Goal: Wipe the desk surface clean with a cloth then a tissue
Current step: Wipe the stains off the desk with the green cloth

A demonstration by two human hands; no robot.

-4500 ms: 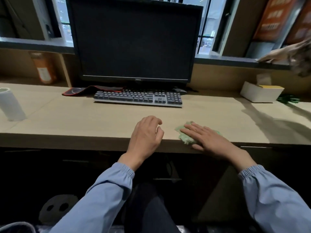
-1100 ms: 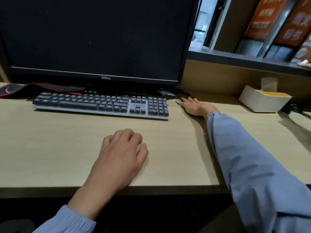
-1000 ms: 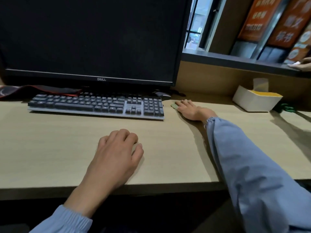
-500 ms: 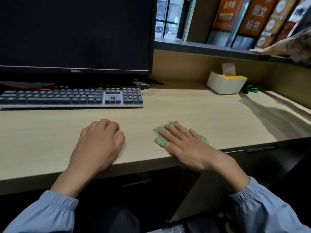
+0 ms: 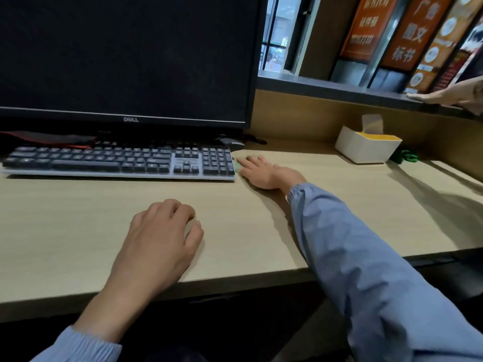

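By keyboard point(image 5: 117, 163), right hand point(image 5: 264, 173) flat on cloth point(image 5: 237, 167); left hand point(image 5: 162, 239) curled

DELL stands in pale letters on the lower bezel of the monitor point(image 5: 125, 61), up and left of the right hand point(image 5: 264, 173) pressing the cloth point(image 5: 237, 167). High to that hand's right, an orange banner point(image 5: 413, 35) carries white characters 广告, 图文, 标书 (the neighbouring sign point(image 5: 366, 27) is too blurred). Legends on the keyboard point(image 5: 117, 160) are unreadable.

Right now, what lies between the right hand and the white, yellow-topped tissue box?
Only bare light wooden desk, per the head view; the right hand presses a green cloth beside the grey keyboard.
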